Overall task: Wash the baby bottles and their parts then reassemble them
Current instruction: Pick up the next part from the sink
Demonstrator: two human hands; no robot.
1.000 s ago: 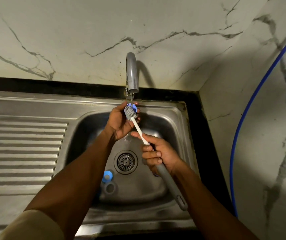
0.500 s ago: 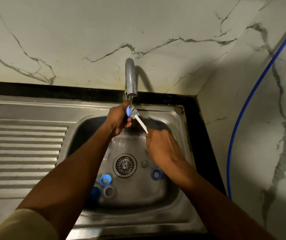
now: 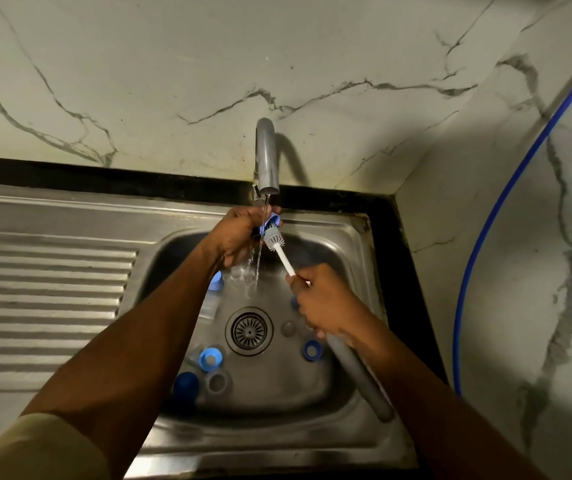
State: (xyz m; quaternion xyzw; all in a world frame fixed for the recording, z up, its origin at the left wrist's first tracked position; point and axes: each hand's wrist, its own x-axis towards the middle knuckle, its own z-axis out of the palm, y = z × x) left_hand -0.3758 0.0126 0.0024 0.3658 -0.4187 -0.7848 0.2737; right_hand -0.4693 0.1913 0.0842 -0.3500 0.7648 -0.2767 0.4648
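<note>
1. Rolled knuckles-up since a second ago, the right hand [image 3: 326, 306] has its fingers wrapped round the bottle brush [image 3: 283, 258] where white shaft meets grey handle. This choked-up grip likely gives control of the small bristle head.
2. The steel sink [image 3: 346, 233] sits in the far right corner of the counter [image 3: 69, 173], and everything is held over its basin so runoff drains away.
3. The tap [image 3: 266, 157] at the sink's back edge runs a thin stream, and both hands are raised to it.
4. The left hand [image 3: 236, 237] pinches a blue collar [image 3: 271, 221] directly under the spout, with the bristles touching it, probably so water flushes what they loosen.
5. Around the drain [image 3: 249, 330] lie a light blue ring [image 3: 210, 358], a dark blue cap [image 3: 185, 384], a grey piece [image 3: 218, 382] and another blue ring [image 3: 312, 349]. Whether they have been washed, I cannot tell.
</note>
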